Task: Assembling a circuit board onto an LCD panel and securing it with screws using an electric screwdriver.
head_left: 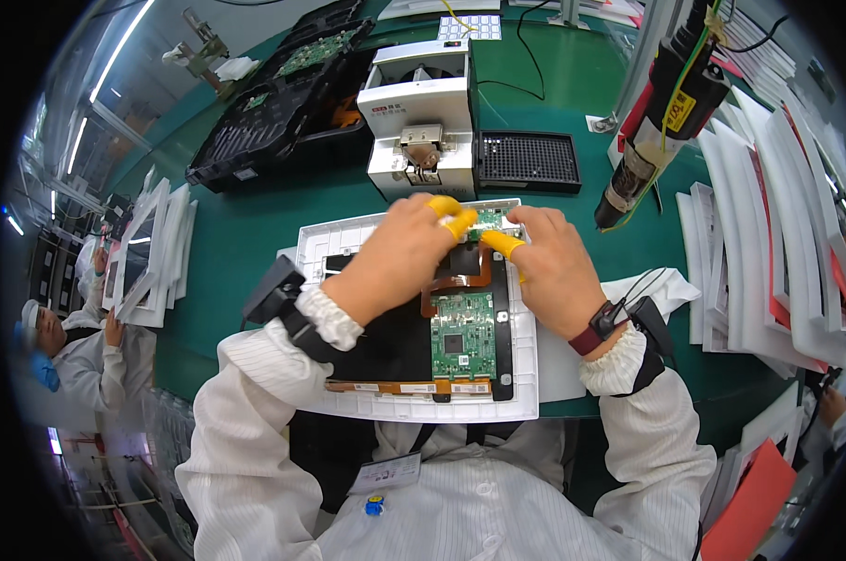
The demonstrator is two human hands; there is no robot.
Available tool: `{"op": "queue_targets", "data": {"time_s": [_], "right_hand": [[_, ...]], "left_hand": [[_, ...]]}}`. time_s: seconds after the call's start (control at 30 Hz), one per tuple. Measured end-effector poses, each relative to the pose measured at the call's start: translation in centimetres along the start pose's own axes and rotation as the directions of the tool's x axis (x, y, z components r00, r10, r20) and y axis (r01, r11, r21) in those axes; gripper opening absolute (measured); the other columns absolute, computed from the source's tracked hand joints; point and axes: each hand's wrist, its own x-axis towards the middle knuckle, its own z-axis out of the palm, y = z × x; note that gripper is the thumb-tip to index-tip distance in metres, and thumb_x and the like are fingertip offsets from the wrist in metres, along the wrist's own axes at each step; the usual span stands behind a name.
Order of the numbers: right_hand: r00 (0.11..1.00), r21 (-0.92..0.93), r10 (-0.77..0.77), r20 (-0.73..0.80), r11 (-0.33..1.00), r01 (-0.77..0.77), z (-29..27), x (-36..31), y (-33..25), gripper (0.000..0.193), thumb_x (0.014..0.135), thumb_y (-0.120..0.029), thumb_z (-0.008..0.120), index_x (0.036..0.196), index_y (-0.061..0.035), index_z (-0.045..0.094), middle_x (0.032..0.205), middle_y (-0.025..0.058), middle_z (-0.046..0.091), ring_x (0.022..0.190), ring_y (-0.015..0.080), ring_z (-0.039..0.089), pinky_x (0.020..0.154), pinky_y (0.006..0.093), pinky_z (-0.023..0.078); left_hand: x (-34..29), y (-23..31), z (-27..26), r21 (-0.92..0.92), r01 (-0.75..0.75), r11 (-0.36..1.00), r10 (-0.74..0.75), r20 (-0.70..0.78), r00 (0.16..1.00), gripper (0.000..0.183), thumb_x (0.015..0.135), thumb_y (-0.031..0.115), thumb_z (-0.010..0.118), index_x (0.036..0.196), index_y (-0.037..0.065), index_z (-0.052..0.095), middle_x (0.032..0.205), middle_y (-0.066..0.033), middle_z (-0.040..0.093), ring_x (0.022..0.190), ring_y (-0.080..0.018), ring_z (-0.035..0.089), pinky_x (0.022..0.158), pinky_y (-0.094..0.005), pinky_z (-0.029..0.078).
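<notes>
A white display housing (529,365) lies on the bench before me, with a black panel and a green circuit board (479,320) in it. Orange flat flex cable (477,278) runs up from this board toward a small green circuit board (487,218) at the housing's far edge. My left hand (400,245), with yellow finger cots, closes its fingertips at the small board's left side. On the other side my right hand (561,271) has its thumb, in a yellow cot, and forefinger around the small board's right edge. The fingers partly cover the contact points.
Beyond the housing stand a white screw feeder (421,103) and a black perforated tray (528,161). An electric screwdriver (652,140) hangs at the right, near stacked white foam sheets (759,206). Black cases (283,103) lie far left. A co-worker (86,346) sits at the left.
</notes>
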Motion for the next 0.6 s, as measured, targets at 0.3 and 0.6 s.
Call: {"op": "queue_targets", "data": {"time_s": [0.3, 0.6], "right_hand": [[0.991, -0.034, -0.116, 0.071, 0.992, 0.118, -1.0, -0.2, -0.7, 0.037, 0.077, 0.003, 0.060, 0.110, -0.0080, 0.071, 0.132, 0.0121, 0.055, 0.124, 0.0311, 0.048, 0.104, 0.0411, 0.039], [0.957, -0.078, -0.240, 0.162, 0.964, 0.255, -0.4, -0.2, -1.3, 0.027, 0.079, -0.006, 0.060, 0.104, -0.0067, 0.071, 0.120, 0.0095, 0.063, 0.116, 0.0282, 0.055, 0.100, 0.0404, 0.041]], "left_hand": [[-6.2, 2.9, -2.4, 0.031, 0.029, 0.999, -0.031, 0.042, 0.999, 0.050, 0.078, -0.004, 0.058, 0.127, 0.005, 0.060, 0.131, -0.0129, 0.057, 0.127, -0.0316, 0.048, 0.110, -0.0486, 0.034], [-7.5, 2.8, -0.2, 0.083, 0.076, 0.994, -0.092, 0.212, 0.973, 0.038, 0.084, 0.005, 0.056, 0.122, 0.004, 0.065, 0.137, -0.0111, 0.054, 0.136, -0.0308, 0.039, 0.115, -0.0576, 0.022]]}}
